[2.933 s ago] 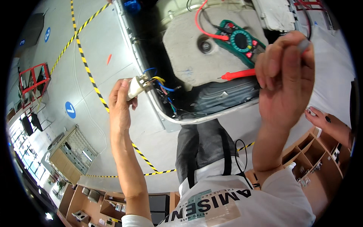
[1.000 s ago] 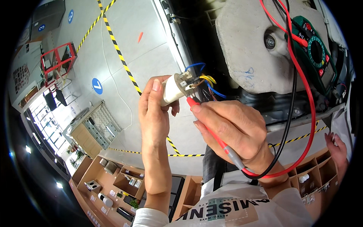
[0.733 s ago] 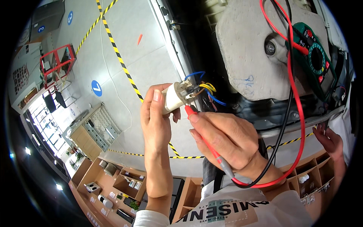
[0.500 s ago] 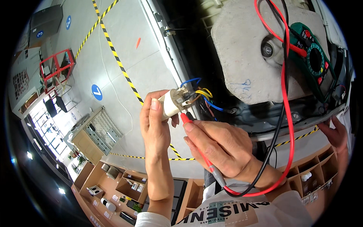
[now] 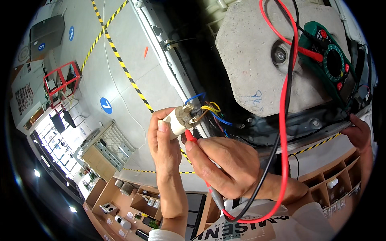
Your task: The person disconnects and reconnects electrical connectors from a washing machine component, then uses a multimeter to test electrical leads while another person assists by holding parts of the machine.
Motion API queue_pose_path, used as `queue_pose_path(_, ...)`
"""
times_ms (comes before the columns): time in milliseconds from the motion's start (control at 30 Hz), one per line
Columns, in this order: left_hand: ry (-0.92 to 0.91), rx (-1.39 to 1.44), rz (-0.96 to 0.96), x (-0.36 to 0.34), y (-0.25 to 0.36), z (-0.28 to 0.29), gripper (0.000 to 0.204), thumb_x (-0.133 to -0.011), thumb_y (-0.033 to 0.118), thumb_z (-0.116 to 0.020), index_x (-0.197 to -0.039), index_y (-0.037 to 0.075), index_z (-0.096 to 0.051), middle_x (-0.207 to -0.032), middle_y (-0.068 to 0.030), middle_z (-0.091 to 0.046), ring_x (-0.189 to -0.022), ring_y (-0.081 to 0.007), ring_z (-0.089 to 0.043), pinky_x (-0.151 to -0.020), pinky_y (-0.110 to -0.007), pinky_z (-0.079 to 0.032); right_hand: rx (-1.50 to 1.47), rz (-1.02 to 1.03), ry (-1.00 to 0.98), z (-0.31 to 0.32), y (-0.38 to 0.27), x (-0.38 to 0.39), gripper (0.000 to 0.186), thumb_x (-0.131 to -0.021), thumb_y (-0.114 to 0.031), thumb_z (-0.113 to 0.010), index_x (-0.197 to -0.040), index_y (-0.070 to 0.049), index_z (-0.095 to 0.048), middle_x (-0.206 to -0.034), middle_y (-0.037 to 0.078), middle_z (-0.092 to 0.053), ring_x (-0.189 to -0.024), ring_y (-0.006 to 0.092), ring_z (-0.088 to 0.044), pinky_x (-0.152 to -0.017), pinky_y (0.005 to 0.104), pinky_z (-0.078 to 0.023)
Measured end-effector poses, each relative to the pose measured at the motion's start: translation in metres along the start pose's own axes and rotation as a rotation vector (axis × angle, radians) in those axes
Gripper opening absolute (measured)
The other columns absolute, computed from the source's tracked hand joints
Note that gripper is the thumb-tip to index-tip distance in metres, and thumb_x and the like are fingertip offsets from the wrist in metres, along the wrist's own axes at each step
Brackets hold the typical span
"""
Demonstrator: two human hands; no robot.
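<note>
The right hand (image 5: 225,166) pinches a red probe (image 5: 190,136), its tip pressed to the terminals of a small white part (image 5: 180,120). The left hand (image 5: 163,140) grips that part, thumb along its side, holding it just in front of the machine's edge. Blue and yellow wires (image 5: 209,110) run from the part into the dark cavity. I cannot quite tell which terminal the tip meets. A slip seems the main risk: the tip could bridge two terminals or skid onto the thumb. The red lead (image 5: 284,132) and black lead (image 5: 290,72) loop up across a grey concrete block (image 5: 257,60) to the green meter (image 5: 331,64); a tug could drag it off. Another person's hand (image 5: 358,134) rests at the right edge
</note>
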State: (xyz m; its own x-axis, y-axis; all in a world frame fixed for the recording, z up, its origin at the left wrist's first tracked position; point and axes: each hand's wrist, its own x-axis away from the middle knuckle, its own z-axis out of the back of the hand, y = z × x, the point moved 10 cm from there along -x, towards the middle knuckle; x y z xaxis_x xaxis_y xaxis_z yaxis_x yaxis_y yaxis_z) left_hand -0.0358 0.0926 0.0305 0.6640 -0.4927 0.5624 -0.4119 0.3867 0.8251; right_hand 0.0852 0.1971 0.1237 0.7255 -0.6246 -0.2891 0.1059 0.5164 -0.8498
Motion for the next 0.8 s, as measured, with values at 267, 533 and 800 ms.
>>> queue_pose_path(267,-0.004,0.015,0.003,-0.0005,-0.0005,0.0018,0.043,-0.096,0.038,-0.051,-0.111,-0.003,-0.054,-0.094,-0.0096,-0.063,-0.073,-0.0119,-0.057,-0.057,-0.024,-0.045,-0.017,0.002,-0.018,0.0009,-0.0023,0.0030,0.037,-0.069,0.003,-0.075,-0.105,0.005,-0.065,-0.095,0.011,-0.059,-0.077,0.0213,-0.065,-0.060,0.0277,-0.055)
queue_pose_path(533,-0.018,0.029,0.022,-0.0003,-0.0036,0.0015,0.044,-0.096,0.039,-0.051,-0.112,-0.002,-0.054,-0.094,-0.0092,-0.063,-0.074,-0.0111,-0.057,-0.057,-0.024,-0.044,-0.059,-0.019,0.002,0.0033,-0.0032,0.0026,0.039,-0.068,0.003,-0.074,-0.106,0.005,-0.065,-0.096,0.011,-0.060,-0.077,0.0202,-0.066,-0.059,0.0261,-0.056)
queue_pose_path(800,-0.011,0.050,-0.017,-0.0016,-0.0017,-0.0004,0.043,-0.096,0.038,-0.052,-0.112,-0.002,-0.054,-0.095,-0.0099,-0.063,-0.073,-0.0113,-0.057,-0.056,-0.024,-0.044,-0.068,-0.019,0.000,0.0029,0.0034,0.0021,0.041,-0.066,0.004,-0.072,-0.106,0.004,-0.066,-0.092,0.011,-0.062,-0.073,0.0184,-0.065,-0.057,0.0248,-0.056)
